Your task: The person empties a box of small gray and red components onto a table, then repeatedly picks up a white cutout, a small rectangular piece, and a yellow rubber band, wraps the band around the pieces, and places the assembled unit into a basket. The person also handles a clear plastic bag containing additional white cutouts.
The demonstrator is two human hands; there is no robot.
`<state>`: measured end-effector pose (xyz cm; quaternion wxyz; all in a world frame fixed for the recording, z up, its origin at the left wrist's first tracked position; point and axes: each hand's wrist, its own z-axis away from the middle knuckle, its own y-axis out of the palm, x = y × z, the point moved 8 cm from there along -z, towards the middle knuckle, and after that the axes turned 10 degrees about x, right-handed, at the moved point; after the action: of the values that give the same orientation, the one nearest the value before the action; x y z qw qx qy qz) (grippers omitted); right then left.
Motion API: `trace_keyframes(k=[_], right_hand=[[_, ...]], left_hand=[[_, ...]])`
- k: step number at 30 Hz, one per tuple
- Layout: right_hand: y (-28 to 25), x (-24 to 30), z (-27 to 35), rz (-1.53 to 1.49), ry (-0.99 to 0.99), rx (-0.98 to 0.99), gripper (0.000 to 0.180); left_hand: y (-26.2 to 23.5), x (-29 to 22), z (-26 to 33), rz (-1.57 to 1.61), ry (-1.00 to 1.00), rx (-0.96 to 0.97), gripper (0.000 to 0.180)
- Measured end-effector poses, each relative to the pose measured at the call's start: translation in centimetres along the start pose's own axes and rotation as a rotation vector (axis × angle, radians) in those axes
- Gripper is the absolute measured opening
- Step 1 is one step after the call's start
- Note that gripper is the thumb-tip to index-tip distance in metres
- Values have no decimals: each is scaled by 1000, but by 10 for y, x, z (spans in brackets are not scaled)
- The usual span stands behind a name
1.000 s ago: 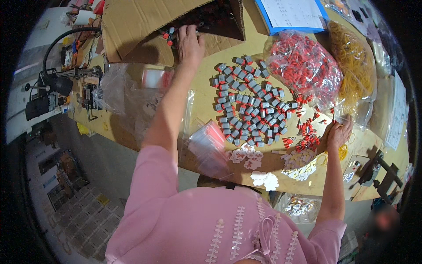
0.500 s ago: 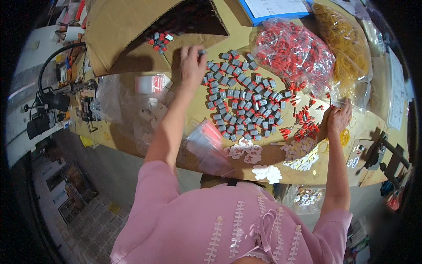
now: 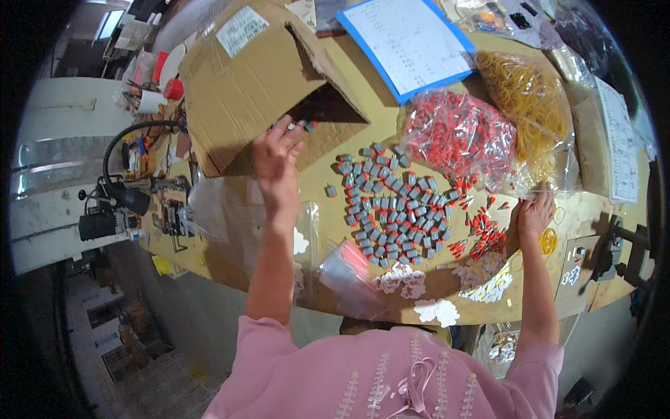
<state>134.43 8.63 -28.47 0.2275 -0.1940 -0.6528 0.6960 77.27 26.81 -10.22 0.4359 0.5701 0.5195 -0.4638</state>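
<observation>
My left hand (image 3: pixel 278 155) is raised at the mouth of the tipped cardboard box (image 3: pixel 258 77), fingers curled loosely, with a few small grey-and-red parts (image 3: pixel 301 126) right at my fingertips by the box opening. I seem to have hold of them, but how firmly my fingers close on them I cannot tell. The box lies on its side on the wooden counter (image 3: pixel 328 174), its open end facing me and to my right.

Just to the right of that hand, spread flat on the counter, lies the big patch of grey parts (image 3: pixel 391 206), laid close together in rough rows. One stray grey part (image 3: pixel 330 190) sits apart from the patch, between it and my left wrist.

My right hand (image 3: pixel 534 213) rests on the counter at the far right of the spread, palm down, fingers bent among scattered red parts (image 3: pixel 481 230); I cannot tell whether it grips any. Beyond it sit a clear bag of red parts (image 3: pixel 457 136) and a bag of yellow rubber bands (image 3: pixel 527 98). A blue clipboard (image 3: pixel 412 42) lies past the box.
</observation>
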Motion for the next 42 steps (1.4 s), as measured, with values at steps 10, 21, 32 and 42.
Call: trace_keyframes(k=[10,21,32,42], right_hand=[[-16,9,2,-63,102,129,57],[-12,3,5,-91,60,52,58],[5,-3,1,-54,-11,12,57],[4,-73,-43,-881,-143,36,52]], left_hand=[[-62,-4,-47,308,-112,-161,34],[-10,-78,-56,568,-137,-53,38],[-102,80,73,-297,-735,297,31],[-112,140,18,-835,-395,-12,48]])
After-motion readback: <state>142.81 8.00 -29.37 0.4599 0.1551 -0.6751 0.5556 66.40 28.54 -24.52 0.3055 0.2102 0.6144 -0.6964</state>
